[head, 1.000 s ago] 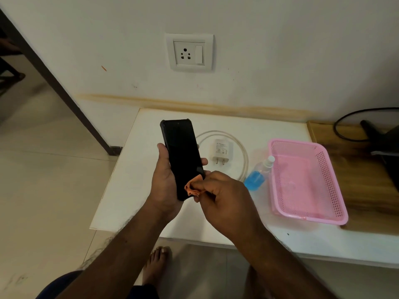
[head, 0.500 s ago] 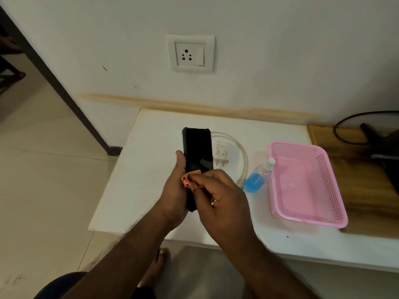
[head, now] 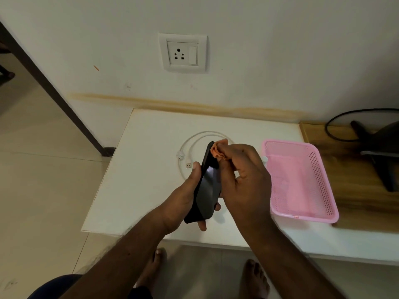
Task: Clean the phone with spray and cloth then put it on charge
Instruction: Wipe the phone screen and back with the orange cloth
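Note:
My left hand (head: 183, 197) grips a black phone (head: 207, 186) from below, tilted with its top pointing away over the white table (head: 140, 169). An orange cloth (head: 219, 151) is pinched in my right hand (head: 241, 175) and pressed against the phone's top end. A white charging cable (head: 187, 156) lies coiled on the table behind the phone, its plugs showing at the left. My right hand hides the charger adapter and nearly all of the spray bottle; only its white cap (head: 265, 158) peeks out.
An empty pink basket (head: 323, 190) sits on the table's right part. A wall socket with switch (head: 183, 53) is above the table. A wooden surface (head: 356, 201) with a black stand and cable lies at far right. My bare feet are below the table edge.
The cloth has slid from the phone's lower part up to its top end. The phone has tilted further and shifted right, now covering the adapter and bottle.

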`<state>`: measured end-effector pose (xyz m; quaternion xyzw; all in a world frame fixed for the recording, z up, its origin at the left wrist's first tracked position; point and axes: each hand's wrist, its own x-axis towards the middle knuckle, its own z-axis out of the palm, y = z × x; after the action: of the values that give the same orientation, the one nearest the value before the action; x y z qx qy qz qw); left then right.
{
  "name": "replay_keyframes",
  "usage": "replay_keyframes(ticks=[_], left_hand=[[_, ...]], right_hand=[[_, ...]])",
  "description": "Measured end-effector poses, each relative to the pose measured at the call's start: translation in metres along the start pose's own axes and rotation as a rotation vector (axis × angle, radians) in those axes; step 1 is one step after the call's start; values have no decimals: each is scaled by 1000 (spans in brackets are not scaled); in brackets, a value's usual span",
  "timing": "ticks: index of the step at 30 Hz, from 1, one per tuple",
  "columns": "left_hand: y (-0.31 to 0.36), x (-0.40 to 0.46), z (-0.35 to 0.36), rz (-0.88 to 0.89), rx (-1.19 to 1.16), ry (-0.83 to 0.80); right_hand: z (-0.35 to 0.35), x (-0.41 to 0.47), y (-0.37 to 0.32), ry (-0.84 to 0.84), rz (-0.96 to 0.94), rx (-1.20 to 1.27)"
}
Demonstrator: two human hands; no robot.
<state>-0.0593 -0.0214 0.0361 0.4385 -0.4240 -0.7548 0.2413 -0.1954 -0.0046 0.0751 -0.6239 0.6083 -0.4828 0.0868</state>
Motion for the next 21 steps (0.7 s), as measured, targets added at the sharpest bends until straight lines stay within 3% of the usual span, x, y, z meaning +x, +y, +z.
replay_keyframes(ticks=[7,21], left_hand=[[1,-1,-6,144,-166,-50],[5,9,-26,234,-573,200]], right_hand=[[4,-6,-1,-197,-4,-10],[12,-21,-9,-683,-59,-78]])
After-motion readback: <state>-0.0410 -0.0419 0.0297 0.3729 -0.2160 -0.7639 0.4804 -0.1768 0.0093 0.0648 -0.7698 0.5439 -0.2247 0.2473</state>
